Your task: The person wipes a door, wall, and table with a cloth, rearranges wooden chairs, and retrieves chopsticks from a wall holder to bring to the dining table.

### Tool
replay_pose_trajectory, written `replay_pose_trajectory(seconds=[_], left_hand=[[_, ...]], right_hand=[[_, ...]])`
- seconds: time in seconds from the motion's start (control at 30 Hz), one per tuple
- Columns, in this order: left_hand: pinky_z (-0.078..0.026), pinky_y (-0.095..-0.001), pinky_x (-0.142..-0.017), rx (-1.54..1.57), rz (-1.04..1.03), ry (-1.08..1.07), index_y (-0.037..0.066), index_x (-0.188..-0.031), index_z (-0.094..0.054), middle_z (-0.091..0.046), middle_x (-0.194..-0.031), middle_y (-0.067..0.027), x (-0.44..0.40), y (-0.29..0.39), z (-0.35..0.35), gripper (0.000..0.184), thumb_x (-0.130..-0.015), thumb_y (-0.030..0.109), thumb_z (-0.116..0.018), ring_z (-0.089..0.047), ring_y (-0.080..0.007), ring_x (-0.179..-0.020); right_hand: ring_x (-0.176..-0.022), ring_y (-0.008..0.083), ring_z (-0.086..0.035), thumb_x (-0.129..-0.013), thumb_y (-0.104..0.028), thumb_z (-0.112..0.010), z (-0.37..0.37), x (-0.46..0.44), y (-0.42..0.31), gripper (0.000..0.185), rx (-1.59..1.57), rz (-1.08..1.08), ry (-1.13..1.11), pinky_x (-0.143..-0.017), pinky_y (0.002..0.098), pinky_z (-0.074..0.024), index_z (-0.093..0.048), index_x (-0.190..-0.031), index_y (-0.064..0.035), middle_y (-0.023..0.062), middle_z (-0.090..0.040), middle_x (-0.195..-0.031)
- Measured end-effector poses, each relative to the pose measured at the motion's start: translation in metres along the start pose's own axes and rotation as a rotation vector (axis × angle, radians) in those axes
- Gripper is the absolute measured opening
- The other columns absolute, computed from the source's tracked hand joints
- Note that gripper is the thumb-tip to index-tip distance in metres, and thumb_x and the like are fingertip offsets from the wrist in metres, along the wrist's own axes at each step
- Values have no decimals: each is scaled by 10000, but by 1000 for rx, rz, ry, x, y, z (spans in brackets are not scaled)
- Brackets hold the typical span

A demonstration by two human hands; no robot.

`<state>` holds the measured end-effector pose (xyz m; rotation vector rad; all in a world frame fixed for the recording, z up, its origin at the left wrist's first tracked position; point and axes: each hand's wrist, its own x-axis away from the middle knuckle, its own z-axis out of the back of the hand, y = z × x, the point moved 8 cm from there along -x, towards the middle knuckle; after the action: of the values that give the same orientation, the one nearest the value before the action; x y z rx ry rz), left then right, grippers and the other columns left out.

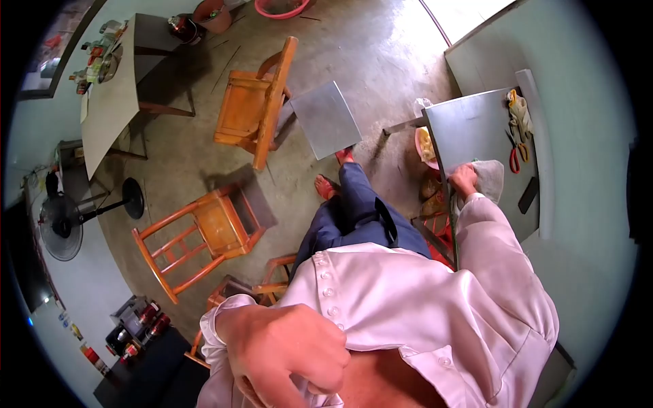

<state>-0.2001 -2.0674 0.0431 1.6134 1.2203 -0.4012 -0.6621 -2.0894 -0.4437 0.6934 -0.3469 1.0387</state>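
My right hand (464,179) is closed on a light grey cloth (488,180) at the near edge of a metal-topped table (469,126). Beyond the cloth on that tabletop lie red-handled scissors (514,160), with a yellow-and-black handled tool (512,99) and a pale glove-like cloth (521,115) farther up. A dark phone-like slab (528,195) rests to the right of the cloth. Close to the camera, my left hand (289,350) is raised before my chest with its fingers curled in. What it holds, if anything, is hidden.
A square metal-topped stool (326,121) stands by my feet. Wooden chairs (239,109) (219,228) are on the left. A standing fan (62,221) and a long table (112,115) with jars line the left wall. A pink basin (426,146) sits beside the metal table.
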Motion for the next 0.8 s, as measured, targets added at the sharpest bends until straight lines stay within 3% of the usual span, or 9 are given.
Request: replay_pose_trajectory(seconds=[0.07,0.17,0.2,0.3,0.37,0.47,0.57,0.67,0.8], left_hand=[[-317,-289,-385,-75,255,-36,172,-1020,-702,-439,-560,35,12,-5,4,249,-834,331,-654,-470,-151,-437],[-387,-294,-492,-83,343,-86,19,-1026,-666,-592,-761,-74,28,-5,17,314,-827,262,-655,-530,-192,-557],[-407,-300,-471,-118,373,-56,38,-954,-656,-597,-760,-135,31,-7,23,292,-840,306,-650,-547,-208,-534],[-397,-281,-509,-243,461,281,-3,-1008,-662,-565,-721,-61,72,-14,63,320,-801,241,-673,-520,-153,-555],[-409,-254,-555,-326,708,661,-23,-1036,-633,-562,-734,-30,113,-24,92,326,-799,201,-654,-523,-109,-622],[-414,-220,-605,-345,932,800,9,-1118,-582,-550,-760,2,165,-46,130,320,-826,140,-604,-516,-75,-702],[-420,-204,-613,-415,1074,903,41,-1146,-565,-541,-758,11,232,-66,159,306,-853,129,-591,-512,-64,-715],[-427,-190,-600,-467,1168,991,52,-1133,-568,-542,-750,12,288,-74,174,270,-873,123,-581,-508,-56,-686],[-432,-185,-576,-496,1297,1075,43,-1127,-563,-550,-743,4,346,-81,180,262,-879,124,-579,-507,-52,-640]], right_hand=[[-1011,274,-611,-769,-254,-559,-21,-18,5,302,54,46,62,-821,344,-507,-686,-968,-64,150,-625,-1091],[-965,263,-630,-774,-247,-543,-15,-11,-3,257,99,166,110,-785,345,-520,-709,-893,-90,125,-660,-999],[-951,261,-635,-772,-245,-545,-17,-13,-4,252,94,154,88,-777,346,-522,-711,-883,-90,122,-665,-982],[-919,259,-645,-764,-243,-553,-29,-24,1,242,113,132,39,-760,352,-527,-713,-862,-91,117,-674,-945],[-906,260,-648,-760,-249,-562,-39,-30,2,243,168,139,29,-760,356,-527,-714,-862,-90,121,-674,-940],[-759,224,-673,-786,-178,-540,-32,-28,1,197,122,107,143,-567,396,-532,-721,-736,-119,75,-686,-781],[-818,252,-671,-807,-180,-531,-52,-45,6,209,165,188,179,-565,424,-539,-722,-818,-97,108,-682,-879],[-888,287,-655,-821,-197,-526,-36,-34,7,243,119,18,161,-557,450,-540,-704,-925,-68,151,-651,-998],[-965,296,-634,-830,-222,-519,-38,-34,6,283,117,45,11,-590,453,-546,-685,-993,-61,190,-610,-1096]])
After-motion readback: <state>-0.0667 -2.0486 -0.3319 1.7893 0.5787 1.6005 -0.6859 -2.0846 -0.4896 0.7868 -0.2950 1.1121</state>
